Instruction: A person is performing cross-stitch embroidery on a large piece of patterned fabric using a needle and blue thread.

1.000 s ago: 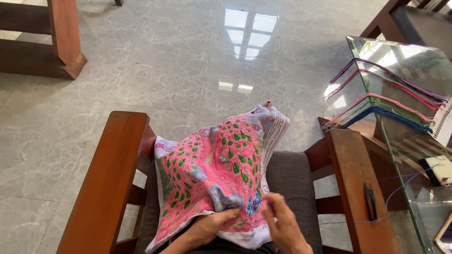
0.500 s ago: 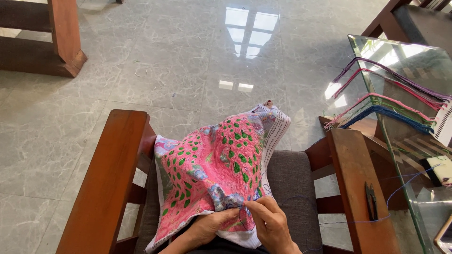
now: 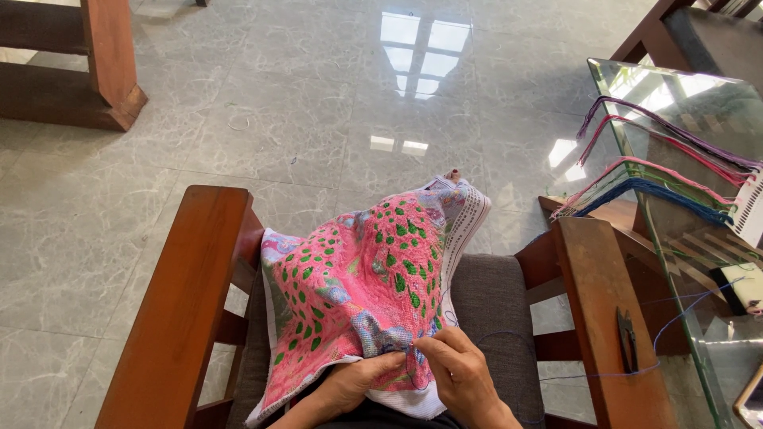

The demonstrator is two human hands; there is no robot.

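Observation:
A pink embroidered cloth (image 3: 358, 294) with green leaf spots and white edges lies over my lap between the chair's arms. My left hand (image 3: 350, 385) grips its near edge from below. My right hand (image 3: 461, 373) pinches at the cloth close to a blue-grey stitched patch, fingertips together as if on a needle, which is too small to see. A thin blue thread (image 3: 588, 373) runs from that hand rightward across the right armrest (image 3: 604, 310).
The wooden chair has a left armrest (image 3: 187, 310) and grey seat cushion (image 3: 489, 310). Small dark snips (image 3: 626, 340) lie on the right armrest. A glass table (image 3: 683, 111) at right carries coloured thread skeins (image 3: 660, 171). Glossy tiled floor lies ahead, wooden furniture at far left.
My right hand has moved left and up from the cloth's lower right edge onto the stitched patch, closing its fingers there. The left hand and cloth have barely shifted.

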